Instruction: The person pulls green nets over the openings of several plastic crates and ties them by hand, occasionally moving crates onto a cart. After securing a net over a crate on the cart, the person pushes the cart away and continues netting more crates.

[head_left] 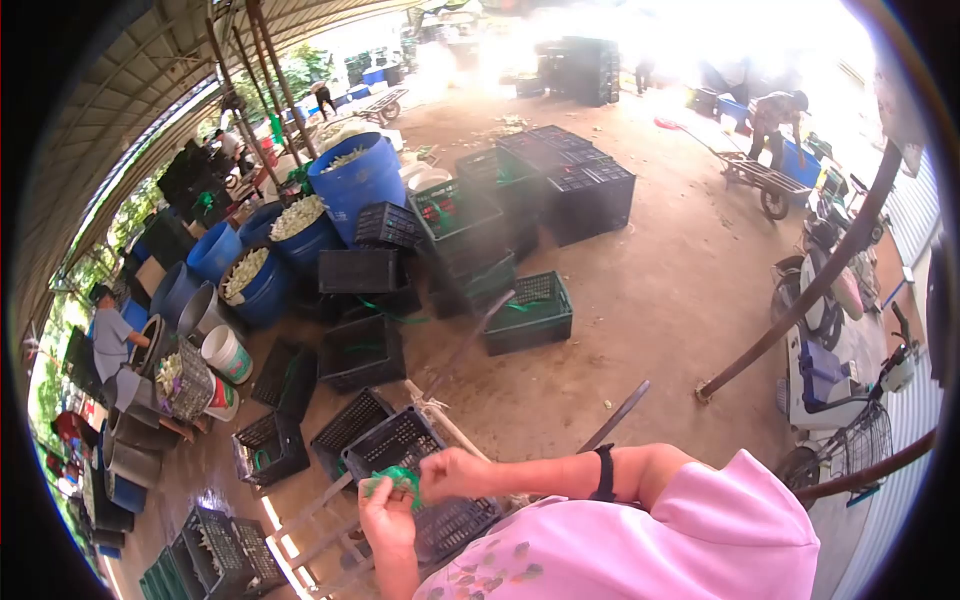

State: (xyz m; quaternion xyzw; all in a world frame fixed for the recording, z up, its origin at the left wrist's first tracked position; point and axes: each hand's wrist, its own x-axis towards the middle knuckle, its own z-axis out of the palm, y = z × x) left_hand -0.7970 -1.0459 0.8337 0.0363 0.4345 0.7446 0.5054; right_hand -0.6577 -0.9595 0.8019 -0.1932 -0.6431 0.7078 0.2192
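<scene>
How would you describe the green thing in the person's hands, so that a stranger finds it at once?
Start at the pink sleeve at the bottom edge and follow the bare arm to the two hands. The left hand and right hand meet over a black crate. Between them is a bunch of green string, the only bright green thing held, unlike the dark crates around.

You're wearing a soft pink top (640, 545); its short sleeve (745, 500) ends in a loose, rounded hem above your right elbow, leaving the forearm bare. Across the chest the fabric carries a scattered print of small muted leaf or petal shapes (490, 570) in grey-green and mauve. A black band (603, 473), like a watch strap, circles your right wrist. Your left hand (388, 520) and right hand (455, 473) are bare, without gloves.
</scene>
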